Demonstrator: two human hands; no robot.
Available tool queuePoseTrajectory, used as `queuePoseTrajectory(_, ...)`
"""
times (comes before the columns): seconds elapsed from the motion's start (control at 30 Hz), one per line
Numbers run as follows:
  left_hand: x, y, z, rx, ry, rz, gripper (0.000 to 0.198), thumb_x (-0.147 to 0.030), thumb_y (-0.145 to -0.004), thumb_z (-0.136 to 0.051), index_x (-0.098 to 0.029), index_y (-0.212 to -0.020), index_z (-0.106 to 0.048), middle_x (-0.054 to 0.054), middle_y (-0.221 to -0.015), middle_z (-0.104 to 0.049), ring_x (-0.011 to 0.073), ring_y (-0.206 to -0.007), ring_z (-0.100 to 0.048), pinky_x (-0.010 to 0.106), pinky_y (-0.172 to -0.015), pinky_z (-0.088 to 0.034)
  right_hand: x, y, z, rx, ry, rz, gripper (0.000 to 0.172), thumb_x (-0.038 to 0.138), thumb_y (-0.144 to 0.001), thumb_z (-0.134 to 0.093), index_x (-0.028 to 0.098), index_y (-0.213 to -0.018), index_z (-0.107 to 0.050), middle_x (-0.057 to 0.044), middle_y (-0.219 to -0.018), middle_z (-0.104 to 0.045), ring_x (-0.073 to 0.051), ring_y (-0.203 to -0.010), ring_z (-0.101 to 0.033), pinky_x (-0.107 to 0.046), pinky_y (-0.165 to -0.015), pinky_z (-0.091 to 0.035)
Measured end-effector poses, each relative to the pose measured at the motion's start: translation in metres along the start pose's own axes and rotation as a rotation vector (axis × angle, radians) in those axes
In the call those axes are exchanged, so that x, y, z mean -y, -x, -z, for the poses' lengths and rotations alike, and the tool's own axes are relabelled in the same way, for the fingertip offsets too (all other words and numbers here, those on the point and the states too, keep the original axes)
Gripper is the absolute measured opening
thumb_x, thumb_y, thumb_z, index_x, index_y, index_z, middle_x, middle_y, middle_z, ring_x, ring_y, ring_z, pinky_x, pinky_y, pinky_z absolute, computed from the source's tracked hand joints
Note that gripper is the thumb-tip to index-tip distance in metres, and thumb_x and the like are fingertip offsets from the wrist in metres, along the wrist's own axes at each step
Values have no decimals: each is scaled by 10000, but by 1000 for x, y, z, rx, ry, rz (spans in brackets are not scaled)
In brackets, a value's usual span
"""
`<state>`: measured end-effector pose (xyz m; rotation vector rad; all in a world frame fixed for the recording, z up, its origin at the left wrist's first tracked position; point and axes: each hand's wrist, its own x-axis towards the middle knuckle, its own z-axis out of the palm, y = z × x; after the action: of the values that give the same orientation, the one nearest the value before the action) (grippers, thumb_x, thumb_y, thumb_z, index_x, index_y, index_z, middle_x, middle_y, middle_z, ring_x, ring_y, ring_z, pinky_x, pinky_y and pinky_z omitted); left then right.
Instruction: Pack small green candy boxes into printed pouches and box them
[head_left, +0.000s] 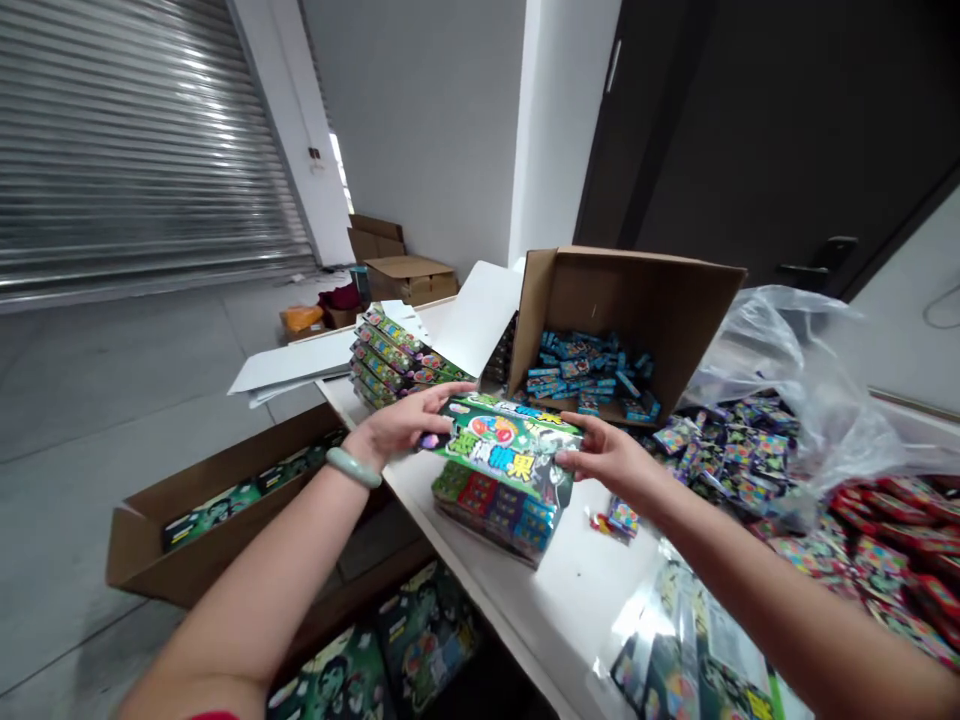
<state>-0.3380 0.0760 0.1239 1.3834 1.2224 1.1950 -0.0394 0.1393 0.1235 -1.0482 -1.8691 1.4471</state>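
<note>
Head view, left hand point(397, 425), right hand point(611, 460) gripping candy box point(504, 445), carton point(626, 300) of blue packets point(589, 375)

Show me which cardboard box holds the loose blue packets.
The tall open brown cardboard carton at upper centre; the long, low brown cardboard box at left holds green-printed packs instead.

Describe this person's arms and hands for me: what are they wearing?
Both arms are bare, and neither the left hand nor the right hand wears a glove. A smooth, pale green bangle, possibly jade, circles the left wrist; the right wrist shows no jewellery. A sliver of red, probably a sleeve edge, shows at the bottom of the view.
</note>
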Motion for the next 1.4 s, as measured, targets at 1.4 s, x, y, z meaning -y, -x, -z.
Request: queuePoseTrajectory(1.4, 141, 76, -39, -377, -934, -358, 344, -256, -829, -650, -204, -1134, -500, 49, -1018, -516, 132, -677, -493, 301, -717, -475, -138, 71, -76, -315, 1014, 448, 590, 193, -874, -512, 308, -1437, -383, -115, -1086, -501, -287, -988, -484, -467, -882, -401)
